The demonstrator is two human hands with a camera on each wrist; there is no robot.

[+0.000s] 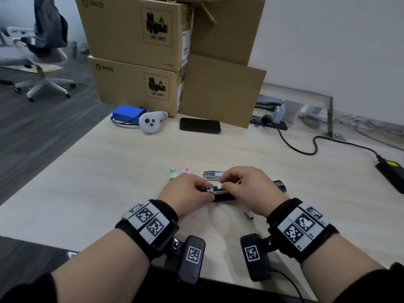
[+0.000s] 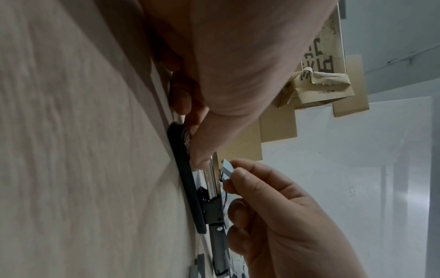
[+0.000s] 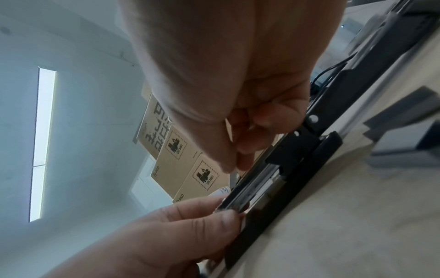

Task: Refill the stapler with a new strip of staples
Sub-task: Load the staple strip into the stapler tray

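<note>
A black stapler (image 1: 225, 197) lies opened flat on the desk, its lid (image 1: 279, 185) swung out to the right and its metal staple channel (image 3: 252, 188) facing up. My left hand (image 1: 202, 189) grips the front end of the channel between thumb and fingers (image 3: 223, 210). My right hand (image 1: 225, 184) pinches a short grey staple strip (image 2: 227, 169) between thumb and forefinger just above the channel. In the left wrist view, the strip hovers close to the channel rail (image 2: 212, 180) and is tilted; whether it touches is unclear.
A staple box (image 1: 179, 172) and a silver metal stapler part (image 1: 211, 174) lie just beyond my hands. A loose piece of staples (image 1: 249, 214) sits near my right wrist. Further back are a phone (image 1: 200, 125), a white controller (image 1: 150, 122), stacked cardboard boxes (image 1: 135, 62), and a cable with power brick (image 1: 391, 171) at right.
</note>
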